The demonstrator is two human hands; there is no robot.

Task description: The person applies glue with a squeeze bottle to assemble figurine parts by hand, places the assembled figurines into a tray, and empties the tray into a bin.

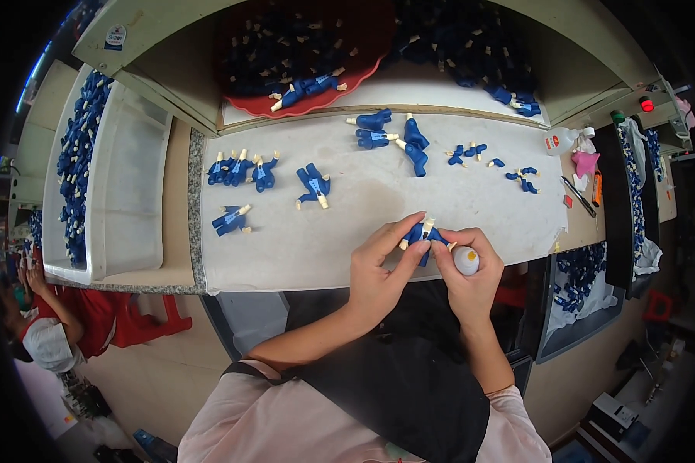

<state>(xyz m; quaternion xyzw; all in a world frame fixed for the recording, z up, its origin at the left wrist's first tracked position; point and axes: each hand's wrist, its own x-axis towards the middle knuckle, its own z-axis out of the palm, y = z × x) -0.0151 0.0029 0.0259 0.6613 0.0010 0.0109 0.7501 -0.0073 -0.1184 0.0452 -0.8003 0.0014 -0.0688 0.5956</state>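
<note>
Between my two hands, over the near edge of the white work sheet, is a small blue toy figure [426, 232] with cream arms and neck and no head. My left hand [380, 266] pinches it from the left with thumb and index finger. My right hand [471, 282] grips its other side with the thumb, and a white squeeze bottle [466, 261] with a yellow tip is tucked in the same hand. A similar headless figure [314, 185] lies to the left, and a row of standing-armed figures [243, 170] is farther left. Blue legless-looking bodies [414, 147] lie beyond my hands.
Small blue arm pieces [473, 152] lie at the right. A red tray [301, 104] of blue parts sits on the far shelf. A white bin [123, 201] of parts stands at left. A clear bottle [561, 140] and a pen [579, 196] are at right. Another person [54, 332] sits far left.
</note>
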